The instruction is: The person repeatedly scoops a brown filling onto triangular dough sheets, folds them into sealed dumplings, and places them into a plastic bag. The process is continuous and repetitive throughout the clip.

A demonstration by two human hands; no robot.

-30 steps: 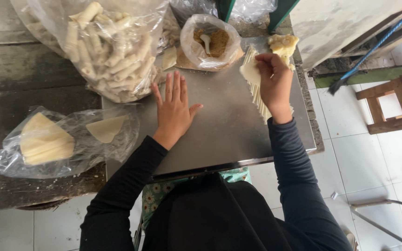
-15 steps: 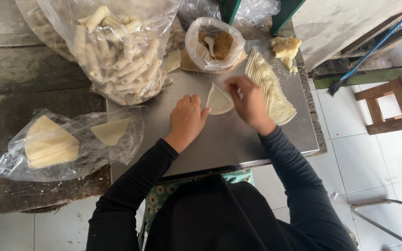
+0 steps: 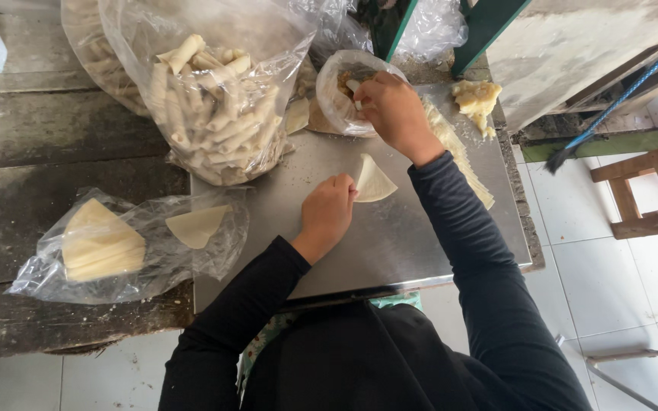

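1. head view: the left hand [image 3: 327,213] is curled narrow, its fingertips pressed onto the near edge of a triangular wrapper sheet [image 3: 375,183], which is thereby pinned flat to the steel tabletop [image 3: 405,243].
2. head view: the right hand [image 3: 394,110] is reached into a small bag of filling [image 3: 344,95], just beyond the wrapper; its fingers are closed around something pale, perhaps a spoon handle, though what is held cannot be told for sure.
3. head view: just right of that hand a stack of wrapper sheets [image 3: 458,156] is laid, and a clump of scraps [image 3: 475,97] lies past it.
4. head view: well left of the pinning hand, a large bag of finished rolls [image 3: 215,114] and a bag of folded wrappers [image 3: 116,243] are seen.
5. risk, as judged: the thin wrapper could be torn or creased if it is pressed too hard, or slid if the hold is eased.
6. risk, as judged: the soft filling bag could be dragged or tipped by the reaching hand, and filling could be dropped on the steel between bag and wrapper.
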